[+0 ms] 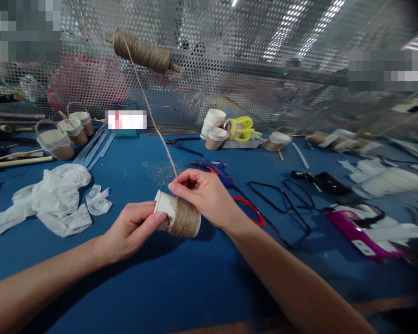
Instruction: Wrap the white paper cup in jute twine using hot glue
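Note:
My left hand (130, 229) grips the white end of a paper cup (164, 206) lying on its side above the blue table. Most of the cup is wound with brown jute twine (187, 220). My right hand (204, 195) pinches the twine strand (153, 120) right at the cup. The strand runs up and to the left to a twine spool (142, 52) hung on the perforated metal screen.
A blue glue gun (212, 166) and red-handled scissors (251, 208) lie just behind my right hand. White lace and plastic (55, 195) sit at left. Finished twine-wrapped cups (61, 134) stand far left; more cups (214, 127), black cables (282, 204) and a magenta box (362, 227) at right.

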The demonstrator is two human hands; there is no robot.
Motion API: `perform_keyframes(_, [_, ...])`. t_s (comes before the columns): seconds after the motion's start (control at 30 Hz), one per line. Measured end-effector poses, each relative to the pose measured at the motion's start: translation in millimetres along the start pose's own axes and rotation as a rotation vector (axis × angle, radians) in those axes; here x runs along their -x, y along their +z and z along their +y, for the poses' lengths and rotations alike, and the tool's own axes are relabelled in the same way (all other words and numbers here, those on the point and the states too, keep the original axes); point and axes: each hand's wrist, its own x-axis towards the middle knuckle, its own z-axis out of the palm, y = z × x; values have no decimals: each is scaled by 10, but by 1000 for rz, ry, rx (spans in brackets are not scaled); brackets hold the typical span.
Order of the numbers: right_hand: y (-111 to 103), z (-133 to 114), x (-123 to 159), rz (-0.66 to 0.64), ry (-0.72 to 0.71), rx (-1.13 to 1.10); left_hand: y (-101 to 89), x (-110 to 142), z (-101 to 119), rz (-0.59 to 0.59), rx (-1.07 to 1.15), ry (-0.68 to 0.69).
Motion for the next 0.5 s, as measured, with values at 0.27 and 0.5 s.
perform_keyframes(0.27, [7,10,-2,-16,0,-25,-4,-11,20,20,-4,68])
perform_keyframes(0.5, [20,11,0,-35,50,-43,-14,-6,23,27,-12,94])
